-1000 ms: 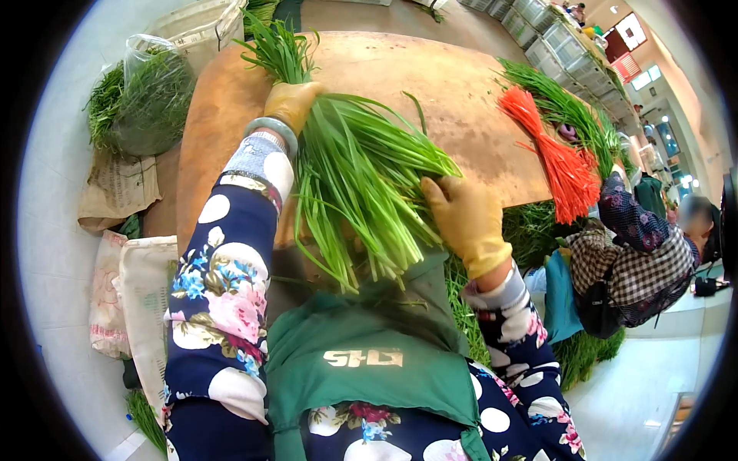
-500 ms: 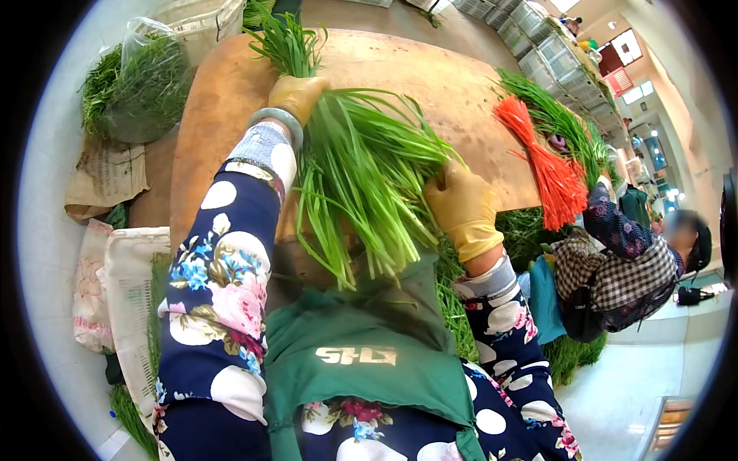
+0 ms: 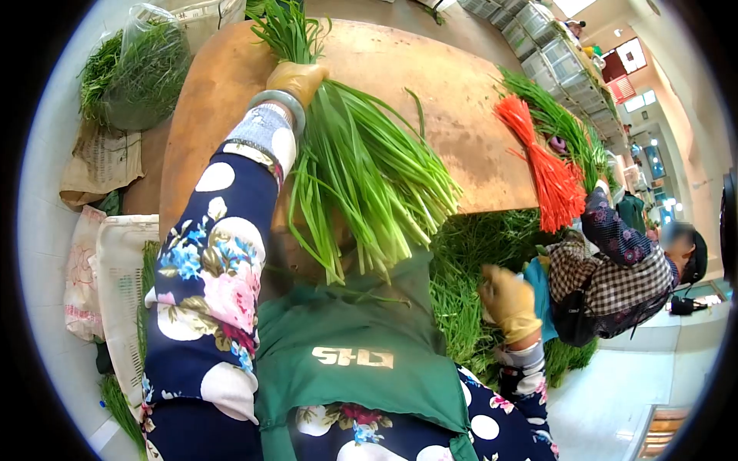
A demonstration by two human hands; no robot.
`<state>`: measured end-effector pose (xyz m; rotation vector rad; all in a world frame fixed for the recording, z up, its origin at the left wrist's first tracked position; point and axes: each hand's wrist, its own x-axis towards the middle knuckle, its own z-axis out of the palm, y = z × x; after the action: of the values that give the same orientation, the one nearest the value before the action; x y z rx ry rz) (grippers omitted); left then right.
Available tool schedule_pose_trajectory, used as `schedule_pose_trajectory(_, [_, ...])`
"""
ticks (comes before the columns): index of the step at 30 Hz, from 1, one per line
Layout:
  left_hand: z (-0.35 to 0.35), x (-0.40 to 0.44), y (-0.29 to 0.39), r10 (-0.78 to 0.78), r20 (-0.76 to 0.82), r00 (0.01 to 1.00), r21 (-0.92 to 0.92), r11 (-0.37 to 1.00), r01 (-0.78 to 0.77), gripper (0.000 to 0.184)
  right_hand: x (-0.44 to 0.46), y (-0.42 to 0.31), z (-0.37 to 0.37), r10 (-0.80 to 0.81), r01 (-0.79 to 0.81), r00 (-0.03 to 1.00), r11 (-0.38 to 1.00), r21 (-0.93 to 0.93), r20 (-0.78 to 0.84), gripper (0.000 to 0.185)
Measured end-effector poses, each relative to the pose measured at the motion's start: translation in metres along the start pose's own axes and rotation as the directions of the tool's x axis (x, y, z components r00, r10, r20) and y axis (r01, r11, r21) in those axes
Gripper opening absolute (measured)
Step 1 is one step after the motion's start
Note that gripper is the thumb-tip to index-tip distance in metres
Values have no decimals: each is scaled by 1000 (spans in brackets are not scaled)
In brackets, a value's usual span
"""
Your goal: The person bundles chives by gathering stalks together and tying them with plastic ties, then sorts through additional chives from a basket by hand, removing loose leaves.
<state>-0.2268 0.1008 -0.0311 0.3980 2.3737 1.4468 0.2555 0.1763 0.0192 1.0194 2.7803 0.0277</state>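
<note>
My left hand (image 3: 298,81), in a yellow glove, is wrapped round a bunch of long green leafy stalks (image 3: 369,169). The short end of the bunch sticks up past my fist, and the long pale ends fan out toward me over the wooden board's near edge. My right hand (image 3: 507,301), also gloved in yellow, is off the bunch at the lower right, above a heap of loose greens (image 3: 461,284). Its fingers are curled and slightly blurred; whether they hold anything cannot be made out.
Red ties (image 3: 542,165) and more green stalks (image 3: 553,111) lie on the right of the wooden board (image 3: 453,100). Beyond them a person in a checked garment (image 3: 615,276) works. A bag of greens (image 3: 146,73) and a white crate (image 3: 115,284) stand at left.
My right hand has left the bunch's right side and moved down and right to the loose greens. My left hand still grips the bunch, whose long ends now spread more evenly.
</note>
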Motion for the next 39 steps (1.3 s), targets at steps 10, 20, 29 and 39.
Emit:
schedule_pose_trajectory(10, [-2,-1,0,42,7,999,11,999,-42,48,113,-104,-44,-346,374,815,927,-34,-466,19])
schedule_pose_trajectory(20, [-1,3,-4,30,12,999,-91,995,-28,42,129,-99,-36,-334,580,737,759,295,-588,7])
schedule_pose_trajectory(29, [-3,1,-1,6,15,1000,-74,997,-5,46,71,-42,-52,-238,337,884,921,-195,403,21])
schedule_pose_trajectory(39, [-3,2,-1,-40,78,996,-141,989,50,45,87,-103,-90,-576,611,786,778,144,-223,10])
